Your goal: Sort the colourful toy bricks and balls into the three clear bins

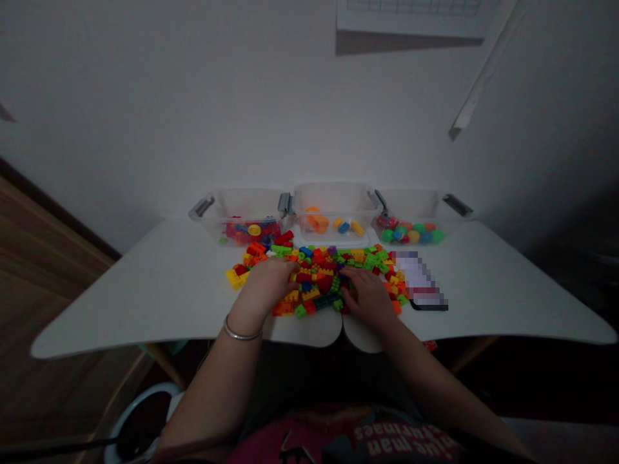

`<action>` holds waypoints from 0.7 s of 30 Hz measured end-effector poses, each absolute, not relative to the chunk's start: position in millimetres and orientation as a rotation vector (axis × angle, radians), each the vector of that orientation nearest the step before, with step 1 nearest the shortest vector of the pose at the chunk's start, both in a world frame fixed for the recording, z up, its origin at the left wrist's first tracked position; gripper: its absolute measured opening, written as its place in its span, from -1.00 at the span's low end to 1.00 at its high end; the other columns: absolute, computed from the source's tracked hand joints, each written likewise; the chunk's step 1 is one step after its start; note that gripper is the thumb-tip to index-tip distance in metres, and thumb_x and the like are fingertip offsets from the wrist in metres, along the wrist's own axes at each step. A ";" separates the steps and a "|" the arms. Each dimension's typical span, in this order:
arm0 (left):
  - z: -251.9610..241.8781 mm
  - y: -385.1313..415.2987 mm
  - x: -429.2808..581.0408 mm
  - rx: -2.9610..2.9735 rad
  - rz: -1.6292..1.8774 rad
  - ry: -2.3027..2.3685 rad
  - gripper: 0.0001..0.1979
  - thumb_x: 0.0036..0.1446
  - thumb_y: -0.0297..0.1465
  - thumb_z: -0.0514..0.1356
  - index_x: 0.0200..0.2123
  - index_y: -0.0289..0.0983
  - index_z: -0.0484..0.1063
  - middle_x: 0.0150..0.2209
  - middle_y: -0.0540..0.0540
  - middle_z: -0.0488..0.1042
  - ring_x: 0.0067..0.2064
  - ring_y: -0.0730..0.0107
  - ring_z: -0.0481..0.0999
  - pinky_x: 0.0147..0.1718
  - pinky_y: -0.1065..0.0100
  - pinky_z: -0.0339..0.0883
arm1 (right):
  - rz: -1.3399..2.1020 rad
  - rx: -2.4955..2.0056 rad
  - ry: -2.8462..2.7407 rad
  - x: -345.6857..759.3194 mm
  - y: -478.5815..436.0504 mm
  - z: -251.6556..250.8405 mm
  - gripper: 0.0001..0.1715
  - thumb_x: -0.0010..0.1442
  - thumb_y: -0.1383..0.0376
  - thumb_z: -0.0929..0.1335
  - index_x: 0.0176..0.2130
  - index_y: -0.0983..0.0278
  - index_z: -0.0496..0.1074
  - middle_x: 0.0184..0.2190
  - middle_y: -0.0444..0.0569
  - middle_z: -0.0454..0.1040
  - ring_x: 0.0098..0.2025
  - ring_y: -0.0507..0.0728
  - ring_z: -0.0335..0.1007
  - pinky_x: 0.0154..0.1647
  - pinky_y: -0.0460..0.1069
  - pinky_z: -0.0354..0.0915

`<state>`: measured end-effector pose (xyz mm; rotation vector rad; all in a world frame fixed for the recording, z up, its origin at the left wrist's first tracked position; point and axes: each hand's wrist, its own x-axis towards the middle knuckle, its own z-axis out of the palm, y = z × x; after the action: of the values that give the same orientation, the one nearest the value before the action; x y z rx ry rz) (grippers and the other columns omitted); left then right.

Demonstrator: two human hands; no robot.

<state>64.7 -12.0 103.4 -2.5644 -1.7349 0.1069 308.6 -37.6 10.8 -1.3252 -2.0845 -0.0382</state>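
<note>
Loose bricks (pixel 323 281) are being touched by the left hand (pixel 271 280) and right hand (pixel 371 299), fingers curved, any pinch being hidden; some pieces (pixel 316 222) are being held in bins (pixel 333 196) beyond the fingers, most bricks seemingly being left around them

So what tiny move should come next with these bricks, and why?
From the pile of bricks, maybe pinch just one with the right grip and lift it clear. The bricks lie jumbled in mixed colours, and that grip is down among them, though I can't tell whether it holds one.
</note>
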 end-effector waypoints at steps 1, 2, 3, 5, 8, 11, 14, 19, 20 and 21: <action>103.7 -12.0 64.8 -2.562 0.106 -1.738 -0.72 0.19 -0.31 0.22 -0.05 -0.23 0.56 -0.12 -0.24 0.61 -0.08 0.03 0.59 -0.14 0.16 0.44 | -0.043 -1.322 -2.087 308.7 -37.5 10.7 -0.60 0.24 0.34 0.31 0.06 0.30 0.46 0.04 0.15 0.55 0.10 0.29 0.45 0.13 0.23 0.37; 103.9 -11.7 64.7 -2.563 0.105 -1.739 -0.73 0.19 -0.31 0.21 -0.07 -0.23 0.57 -0.13 -0.24 0.61 -0.08 0.03 0.59 -0.14 0.16 0.44 | -0.046 -1.320 -2.088 308.8 -37.5 10.5 -0.60 0.24 0.34 0.30 0.06 0.30 0.46 0.04 0.15 0.55 0.10 0.28 0.45 0.13 0.23 0.37; 103.9 -11.1 64.2 -2.569 0.105 -1.738 -0.74 0.19 -0.31 0.21 -0.08 -0.23 0.57 -0.12 -0.24 0.61 -0.07 0.04 0.59 -0.13 0.17 0.43 | -0.048 -1.319 -2.088 309.0 -37.6 10.2 -0.61 0.25 0.34 0.30 0.06 0.30 0.45 0.04 0.15 0.55 0.10 0.28 0.45 0.13 0.22 0.37; 103.5 -9.5 62.5 -2.589 0.095 -1.728 -0.74 0.19 -0.32 0.21 -0.08 -0.22 0.58 -0.11 -0.24 0.61 -0.06 0.05 0.58 -0.10 0.18 0.42 | -0.044 -1.317 -2.086 309.2 -37.8 9.8 -0.61 0.25 0.33 0.30 0.07 0.30 0.45 0.05 0.14 0.55 0.11 0.28 0.45 0.15 0.22 0.36; 102.5 -7.3 59.5 -2.611 0.065 -1.717 -0.76 0.17 -0.31 0.22 -0.12 -0.21 0.59 -0.14 -0.24 0.61 -0.08 0.07 0.59 -0.12 0.19 0.42 | -0.033 -1.318 -2.088 309.3 -38.4 9.9 -0.61 0.25 0.33 0.30 0.06 0.30 0.45 0.05 0.14 0.55 0.11 0.29 0.44 0.14 0.23 0.35; 100.9 -6.5 57.3 -2.630 0.019 -1.719 -0.80 0.16 -0.31 0.22 -0.18 -0.21 0.58 -0.19 -0.22 0.61 -0.13 0.07 0.59 -0.17 0.19 0.43 | -0.025 -1.323 -2.085 309.3 -38.8 10.3 -0.62 0.25 0.33 0.29 0.06 0.28 0.45 0.05 0.13 0.55 0.10 0.29 0.45 0.14 0.24 0.36; 98.5 -5.9 56.0 -2.668 -0.064 -1.708 -0.81 0.15 -0.34 0.21 -0.19 -0.22 0.57 -0.21 -0.20 0.61 -0.15 0.12 0.59 -0.18 0.21 0.42 | -0.020 -1.323 -2.077 309.5 -38.7 10.1 -0.61 0.26 0.33 0.29 0.06 0.26 0.45 0.04 0.13 0.55 0.10 0.29 0.45 0.14 0.24 0.35; 98.8 -3.3 54.2 -2.738 -0.222 -1.717 -0.76 0.14 -0.48 0.17 -0.13 -0.25 0.54 -0.14 -0.21 0.61 -0.11 0.14 0.58 -0.10 0.22 0.41 | -0.024 -1.317 -2.080 310.4 -38.1 9.1 -0.62 0.25 0.33 0.30 0.05 0.29 0.46 0.04 0.15 0.55 0.09 0.29 0.45 0.14 0.24 0.36; 100.0 -2.9 53.9 -2.735 -0.246 -1.741 -0.74 0.13 -0.50 0.16 -0.12 -0.26 0.54 -0.11 -0.21 0.61 -0.09 0.15 0.58 -0.08 0.23 0.41 | -0.024 -1.318 -2.079 310.5 -38.1 9.0 -0.62 0.25 0.33 0.30 0.05 0.29 0.46 0.04 0.15 0.55 0.09 0.29 0.45 0.14 0.24 0.36; 101.3 -2.7 53.5 -2.729 -0.268 -1.769 -0.72 0.12 -0.51 0.16 -0.09 -0.27 0.53 -0.08 -0.21 0.60 -0.08 0.17 0.58 -0.07 0.24 0.41 | -0.025 -1.317 -2.080 310.7 -38.0 9.0 -0.62 0.25 0.34 0.30 0.05 0.30 0.46 0.03 0.15 0.55 0.09 0.29 0.45 0.14 0.24 0.36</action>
<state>53.5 -2.7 101.3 -2.7290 -1.7690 -0.2676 310.7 -38.0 9.0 -1.3167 -2.0795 -0.0251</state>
